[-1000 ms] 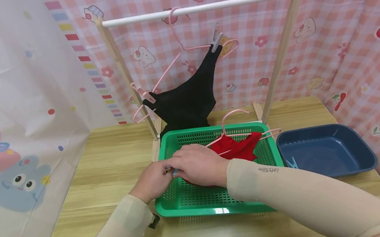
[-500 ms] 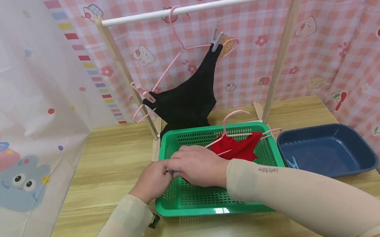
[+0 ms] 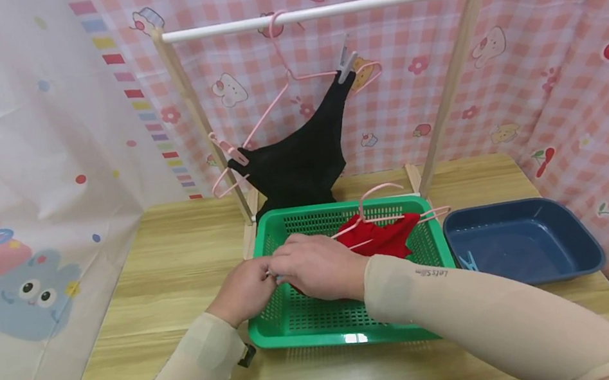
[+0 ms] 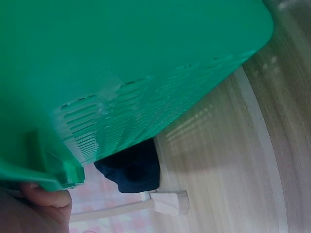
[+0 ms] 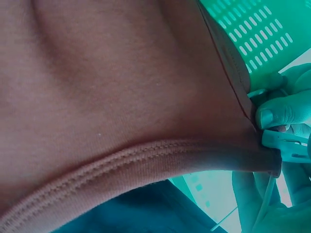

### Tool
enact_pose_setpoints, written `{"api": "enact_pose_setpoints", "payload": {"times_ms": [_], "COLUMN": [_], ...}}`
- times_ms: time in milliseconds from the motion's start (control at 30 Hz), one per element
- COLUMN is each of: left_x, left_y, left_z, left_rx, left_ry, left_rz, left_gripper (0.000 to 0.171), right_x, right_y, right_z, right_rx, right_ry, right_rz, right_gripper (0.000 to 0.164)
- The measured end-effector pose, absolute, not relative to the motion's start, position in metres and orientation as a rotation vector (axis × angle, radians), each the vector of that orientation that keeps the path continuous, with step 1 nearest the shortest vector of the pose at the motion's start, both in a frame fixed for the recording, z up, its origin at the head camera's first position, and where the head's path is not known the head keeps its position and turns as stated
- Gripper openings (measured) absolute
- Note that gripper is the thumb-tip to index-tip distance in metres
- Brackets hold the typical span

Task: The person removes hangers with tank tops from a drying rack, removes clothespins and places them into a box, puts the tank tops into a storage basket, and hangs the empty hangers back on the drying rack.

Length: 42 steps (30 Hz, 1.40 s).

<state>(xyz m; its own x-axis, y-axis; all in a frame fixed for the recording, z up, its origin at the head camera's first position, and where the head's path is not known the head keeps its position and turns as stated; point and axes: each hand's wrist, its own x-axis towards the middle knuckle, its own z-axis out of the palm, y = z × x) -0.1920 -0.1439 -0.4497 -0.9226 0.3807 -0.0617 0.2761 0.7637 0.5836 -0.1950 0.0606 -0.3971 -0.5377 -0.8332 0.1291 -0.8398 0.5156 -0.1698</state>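
In the head view a red sleeveless top (image 3: 384, 237) lies in the green basket (image 3: 348, 337) with a pink hanger (image 3: 362, 209) through it. At the basket's left side, my left hand (image 3: 244, 290) grips the hanger's end by the top's strap. My right hand (image 3: 318, 267) meets it there, its fingers pinching a light blue clothespin (image 5: 284, 145). In the right wrist view the clothespin sits at the strap's corner, and the top (image 5: 121, 92) looks brownish. Fingers overlap, partly hiding the clip and hanger. In the left wrist view a thumb (image 4: 44, 195) shows beside the basket rim.
Behind the basket stands a rack with a white rail (image 3: 372, 4). From it hangs a black sleeveless top (image 3: 300, 158), clipped by a pink and a grey clothespin to a pink hanger. A blue tub (image 3: 533, 278) at the right holds a blue clothespin (image 3: 468, 262).
Both hands stay together at the basket's left side with only slight finger movement. The red top's hanger hook has shifted a little to the right.
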Motion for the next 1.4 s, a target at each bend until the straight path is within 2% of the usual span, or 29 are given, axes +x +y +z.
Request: {"api": "enact_pose_setpoints", "payload": {"times_ms": [400, 1067, 1400], "left_x": [-0.1908, -0.1931, -0.1936], "left_y": [-0.1428, -0.1437, -0.1430], "left_z": [-0.4490, -0.4516, -0.4514], "left_rx": [0.514, 0.557, 0.579], "left_ry": [2.797, 2.805, 2.815], "left_rz": [0.861, 0.869, 0.856], "left_gripper": [0.026, 0.032, 0.024], "right_x": [-0.1946, -0.1955, -0.1960], "right_y": [0.0622, 0.0665, 0.0693], "right_z": [-0.3979, -0.3958, -0.3963], "right_rx": [1.519, 1.500, 1.469], "right_ry": [-2.643, -2.682, -2.687], "right_rz": [0.413, 0.566, 0.690], "right_gripper": [0.007, 0.020, 0.019]}}
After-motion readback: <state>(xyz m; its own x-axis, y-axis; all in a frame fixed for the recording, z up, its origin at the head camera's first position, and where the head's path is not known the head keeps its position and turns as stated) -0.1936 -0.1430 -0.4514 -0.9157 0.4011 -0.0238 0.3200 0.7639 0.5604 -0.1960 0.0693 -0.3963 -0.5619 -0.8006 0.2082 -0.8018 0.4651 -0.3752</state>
